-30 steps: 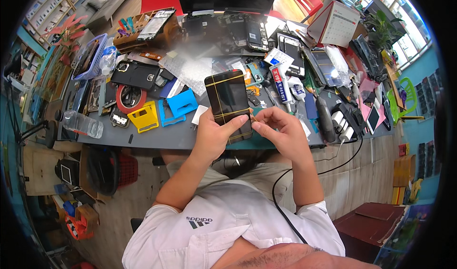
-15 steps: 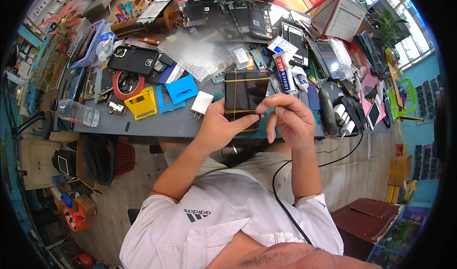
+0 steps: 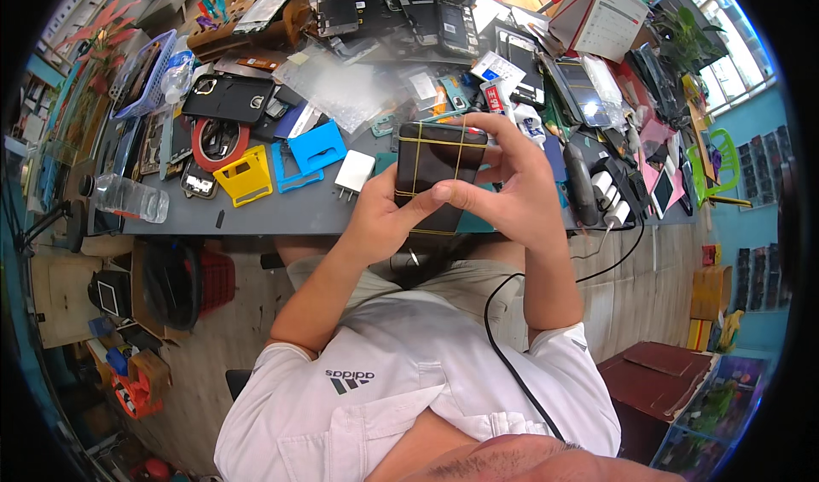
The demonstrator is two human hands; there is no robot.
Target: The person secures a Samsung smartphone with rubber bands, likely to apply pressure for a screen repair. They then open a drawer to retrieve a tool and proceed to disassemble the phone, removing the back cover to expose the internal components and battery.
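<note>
A dark phone (image 3: 439, 163) bound with thin yellow rubber bands (image 3: 417, 159) is held up over the near edge of the desk. Bands cross it both lengthwise and crosswise. My left hand (image 3: 377, 217) is closed on its left side and lower part, thumb on the face. My right hand (image 3: 522, 194) grips it from the right, with fingers curled over the top right corner and the thumb meeting the left thumb low on the face. The phone's underside and some of my fingertips are hidden.
Around the phone lie a white charger plug (image 3: 354, 173), blue plastic holder (image 3: 317, 152), yellow plastic holder (image 3: 245, 177), tape roll (image 3: 220, 143) and black phone case (image 3: 226, 100). A water bottle (image 3: 128, 199) lies at left. A black cable (image 3: 503, 345) runs past my right arm.
My right hand has moved from pinching a band off the phone's lower right to gripping its upper right. A second lengthwise band now shows along the phone's right side.
</note>
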